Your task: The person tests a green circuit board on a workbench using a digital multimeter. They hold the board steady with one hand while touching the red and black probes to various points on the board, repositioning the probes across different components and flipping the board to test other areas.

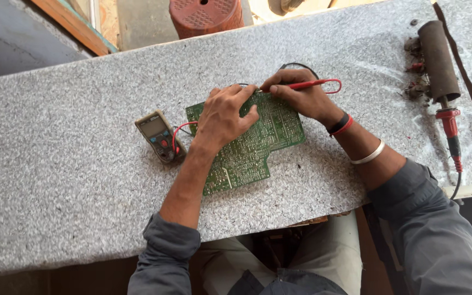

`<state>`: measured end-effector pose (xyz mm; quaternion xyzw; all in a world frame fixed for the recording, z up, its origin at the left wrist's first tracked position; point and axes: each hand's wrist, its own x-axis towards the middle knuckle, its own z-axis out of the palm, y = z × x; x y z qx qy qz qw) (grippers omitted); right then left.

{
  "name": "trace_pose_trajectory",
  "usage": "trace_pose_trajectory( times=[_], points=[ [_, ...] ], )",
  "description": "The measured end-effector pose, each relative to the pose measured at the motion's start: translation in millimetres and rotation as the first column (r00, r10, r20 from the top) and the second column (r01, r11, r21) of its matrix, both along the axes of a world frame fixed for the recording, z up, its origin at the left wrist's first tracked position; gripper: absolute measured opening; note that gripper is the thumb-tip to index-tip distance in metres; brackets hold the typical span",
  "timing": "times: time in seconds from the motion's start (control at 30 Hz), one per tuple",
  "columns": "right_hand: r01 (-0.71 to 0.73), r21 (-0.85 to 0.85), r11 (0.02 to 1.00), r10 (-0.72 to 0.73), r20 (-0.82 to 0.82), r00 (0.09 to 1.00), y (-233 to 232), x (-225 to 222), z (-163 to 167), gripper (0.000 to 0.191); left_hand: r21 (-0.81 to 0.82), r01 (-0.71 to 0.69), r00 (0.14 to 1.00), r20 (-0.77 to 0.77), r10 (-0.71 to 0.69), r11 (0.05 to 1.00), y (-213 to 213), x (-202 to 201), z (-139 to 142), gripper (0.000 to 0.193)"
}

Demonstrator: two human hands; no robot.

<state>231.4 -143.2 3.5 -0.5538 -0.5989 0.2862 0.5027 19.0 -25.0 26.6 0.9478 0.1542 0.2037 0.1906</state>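
So from my feed, the green circuit board (pixel 249 145) is lying flat, solder side up, roughly in the middle of the grey speckled stone slab (pixel 72 180), and both hands are right on it. The left hand (pixel 224 117) sits on top of the board's upper middle, palm down with the fingers curled, pressing on it; I can't make out whether it's pinching a probe underneath, so I won't call that. The right hand (pixel 296 94) is at the board's top edge, just beside the left, fingers closed around a red probe (pixel 315 84) whose tip points at the board's upper edge, with the red lead looping off to the right. Just left of the board, near the left wrist, is a small tan multimeter (pixel 158 136) with a red wire (pixel 179 131) arcing from it toward the board. Far right of the slab, well apart from the hands, there's a soldering iron (pixel 443 82) with a dark brown barrel and red handle, lying next to some crusty dark residue (pixel 415 76). Beyond the far edge of the slab I can see a reddish-brown plastic stool (pixel 206 16) and a wooden plank (pixel 72 24) on a concrete floor.
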Motion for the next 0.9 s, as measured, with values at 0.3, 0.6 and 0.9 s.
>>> trace_pose_trajectory(
  times=[0.3,0.6,0.9],
  points=[
    [0.16,-0.136,0.978,-0.207,-0.741,0.638,9,10,-1,0.033,-0.03,-0.009,0.999,-0.045,0.008,1.0,6,-1,-11,0.046],
    [0.055,-0.169,0.984,-0.163,-0.732,0.662,10,6,-3,0.042,-0.028,0.003,1.0,-0.013,-0.003,1.0,7,-5,-10,0.046],
    [0.1,-0.09,0.991,-0.132,-0.783,0.607,18,18,-16,0.056,-0.006,0.013,1.0,0.007,-0.013,1.0,20,-4,-21,0.044]
  ],
)
